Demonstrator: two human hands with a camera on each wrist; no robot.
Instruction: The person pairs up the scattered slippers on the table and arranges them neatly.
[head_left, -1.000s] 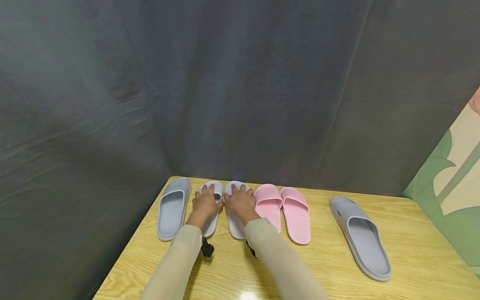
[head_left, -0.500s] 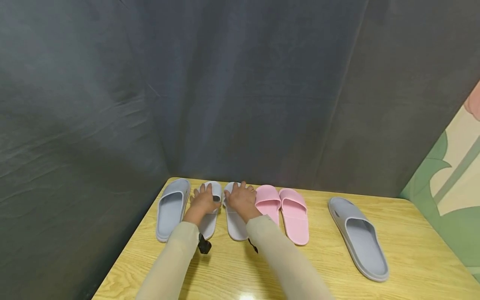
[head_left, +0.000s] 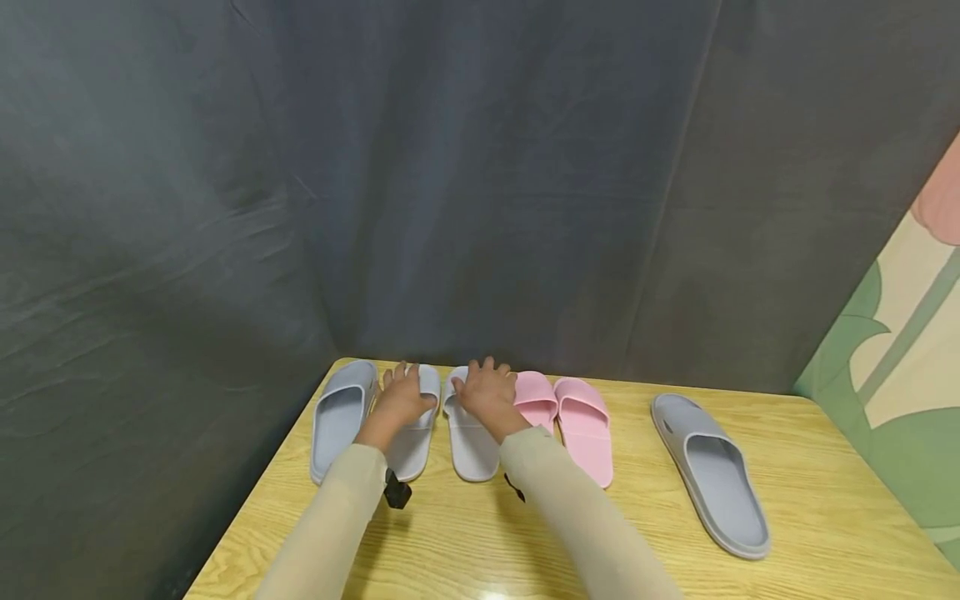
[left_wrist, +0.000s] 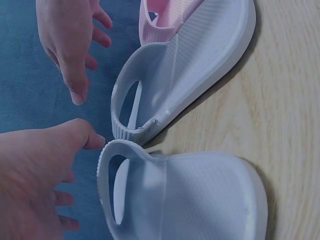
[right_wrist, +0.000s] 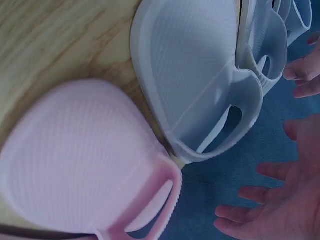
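Two light grey slippers lie side by side, toe straps facing the dark curtain: the left one (head_left: 409,454) and the right one (head_left: 474,452). My left hand (head_left: 399,402) hovers over the left one's strap, fingers loosely extended. My right hand (head_left: 487,393) is spread above the right one's strap and hides part of it, along with the edge of a pink slipper (head_left: 536,385). In the left wrist view, the thumb of my left hand (left_wrist: 35,175) comes close to a strap; contact is unclear. The right wrist view has my right hand (right_wrist: 285,185) apart from the slippers, holding nothing.
A second pink slipper (head_left: 587,433) adjoins the first. A larger blue-grey slipper (head_left: 340,421) lies at the far left, and a similar one (head_left: 716,479) sits angled at the right. The wooden table (head_left: 450,542) meets a dark curtain (head_left: 487,208) behind.
Both hands have risen off the light grey slippers and shifted slightly toward the curtain. The slippers have stayed in place; the head view has turned a little to the right.
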